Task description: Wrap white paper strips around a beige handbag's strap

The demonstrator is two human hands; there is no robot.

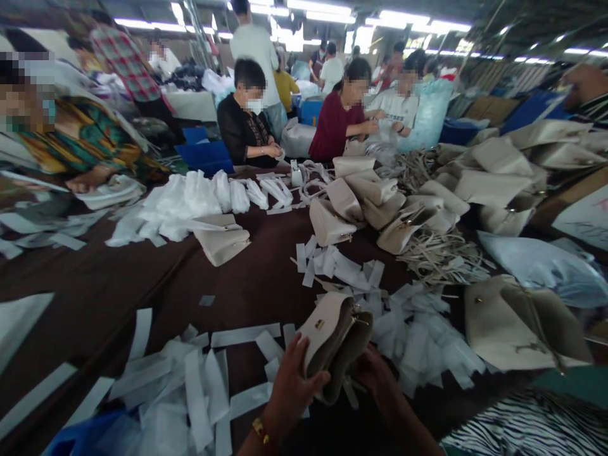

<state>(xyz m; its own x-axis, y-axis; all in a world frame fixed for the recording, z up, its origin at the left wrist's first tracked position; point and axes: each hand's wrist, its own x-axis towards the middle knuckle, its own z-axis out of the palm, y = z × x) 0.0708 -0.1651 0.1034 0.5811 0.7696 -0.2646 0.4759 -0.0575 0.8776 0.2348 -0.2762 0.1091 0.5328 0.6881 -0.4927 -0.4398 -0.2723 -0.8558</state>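
Observation:
A small beige handbag (pixel 324 326) with a gold clasp plate and an open top is held up just above the dark table cloth. My left hand (pixel 295 383) grips its left side, thumb at the opening and fingers round the outer panel. My right hand (pixel 377 378) is at the bag's right side; its fingers are mostly hidden behind the bag. White translucent strips (pixel 332 266) lie behind the bag. More strips (pixel 418 335) spread to its right, and another heap (pixel 190 386) lies to the left of my left hand.
Beige bags (pixel 375 190) are piled at the back right, with a larger open bag (pixel 522 323) nearer. Thin beige straps (pixel 441 253) lie tangled between them. Farther left are a single bag (pixel 222 240) and white wrapped bundles (pixel 190 199). Several people sit across the table.

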